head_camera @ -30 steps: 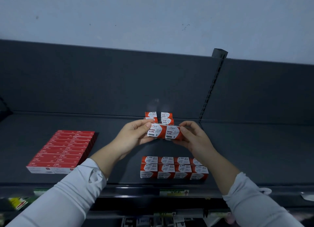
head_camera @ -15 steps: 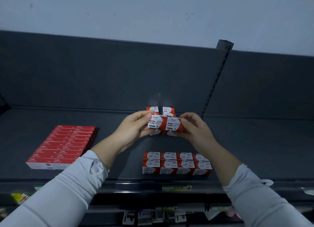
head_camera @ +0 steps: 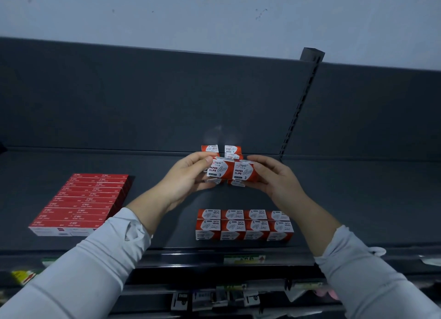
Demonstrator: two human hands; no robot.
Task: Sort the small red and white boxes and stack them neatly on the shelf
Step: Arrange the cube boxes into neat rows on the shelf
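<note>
While both arms reach forward over the dark shelf [head_camera: 358, 199], the left hand [head_camera: 188, 175] and the right hand [head_camera: 276, 180] hold between them a pair of boxes [head_camera: 232, 170], small, red and white, side by side and touching each other. The left hand grips the left end of the pair with the thumb on top and the fingers curled below; the right hand grips the right end in the same way. The pair is in the air above the middle of the shelf, and its white labels with the words "PAPER CLIPS" and the number 3 face the camera. Directly under the pair some more white edges show, but I cannot tell if these belong to boxes in the hands or to boxes on the shelf. Behind the hands, near the back panel [head_camera: 143, 104], two back boxes [head_camera: 233, 150] of the same kind stand a little apart. Near the front edge of the shelf lies a front block [head_camera: 244, 225] of the same boxes, four across and two deep, packed closely. Well apart to the left lies a stack of flat red packs [head_camera: 81, 204]. Price labels [head_camera: 243, 259] are fixed on the front rail below.
</note>
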